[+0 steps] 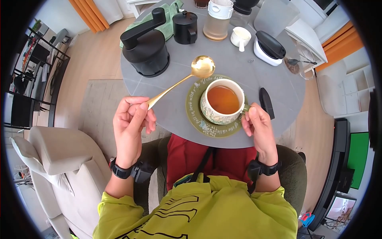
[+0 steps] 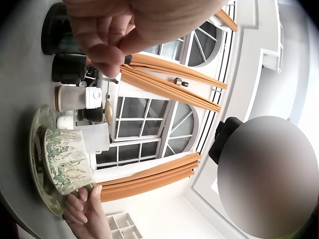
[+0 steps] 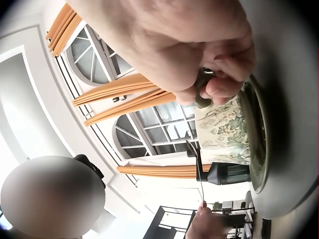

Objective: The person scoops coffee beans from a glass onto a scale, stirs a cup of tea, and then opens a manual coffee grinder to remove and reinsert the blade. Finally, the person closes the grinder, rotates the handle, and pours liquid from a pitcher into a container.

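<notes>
My left hand pinches the handle end of a gold spoon between thumb and fingers. Its round bowl is raised over the table, just beyond the far left rim of a patterned teacup. Amber liquid partly fills the cup, which stands over a green saucer with white lettering. On the cup's right side, my right hand grips the small green handle with thumb and fingers. In the left wrist view the cup appears upright over its saucer.
A black hand-cranked device and a black lidded pot stand at the table's far left. Farther right are a glass canister, a small white pitcher and a white box with a black top. A slim black object lies right of the saucer.
</notes>
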Action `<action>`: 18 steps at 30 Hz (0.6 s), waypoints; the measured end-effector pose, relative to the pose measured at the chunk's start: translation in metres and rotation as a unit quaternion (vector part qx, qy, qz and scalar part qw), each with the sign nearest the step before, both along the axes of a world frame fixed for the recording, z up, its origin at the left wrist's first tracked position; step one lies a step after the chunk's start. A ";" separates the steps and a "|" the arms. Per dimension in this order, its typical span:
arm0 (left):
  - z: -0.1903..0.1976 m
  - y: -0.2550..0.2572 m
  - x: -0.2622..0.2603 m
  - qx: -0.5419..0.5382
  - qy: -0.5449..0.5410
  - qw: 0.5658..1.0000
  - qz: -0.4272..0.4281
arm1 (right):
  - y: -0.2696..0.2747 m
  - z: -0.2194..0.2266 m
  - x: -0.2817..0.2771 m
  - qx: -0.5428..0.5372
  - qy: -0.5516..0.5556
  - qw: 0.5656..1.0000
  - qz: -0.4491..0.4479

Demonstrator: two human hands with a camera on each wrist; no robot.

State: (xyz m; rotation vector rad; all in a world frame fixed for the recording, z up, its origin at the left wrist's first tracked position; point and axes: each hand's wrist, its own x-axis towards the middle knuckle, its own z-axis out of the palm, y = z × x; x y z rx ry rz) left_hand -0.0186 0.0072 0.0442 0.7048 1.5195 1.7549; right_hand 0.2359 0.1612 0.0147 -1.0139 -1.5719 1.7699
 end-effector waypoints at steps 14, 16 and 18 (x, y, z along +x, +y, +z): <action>0.002 -0.002 0.001 0.010 -0.003 1.000 -0.020 | 0.004 -0.001 0.004 -0.026 -0.008 0.998 0.050; 0.002 -0.002 0.003 -0.005 0.016 1.000 -0.010 | 0.005 0.000 0.005 -0.025 -0.013 0.998 0.053; 0.002 -0.001 0.003 -0.004 0.017 1.000 -0.012 | 0.007 0.003 0.007 -0.024 -0.018 0.998 0.056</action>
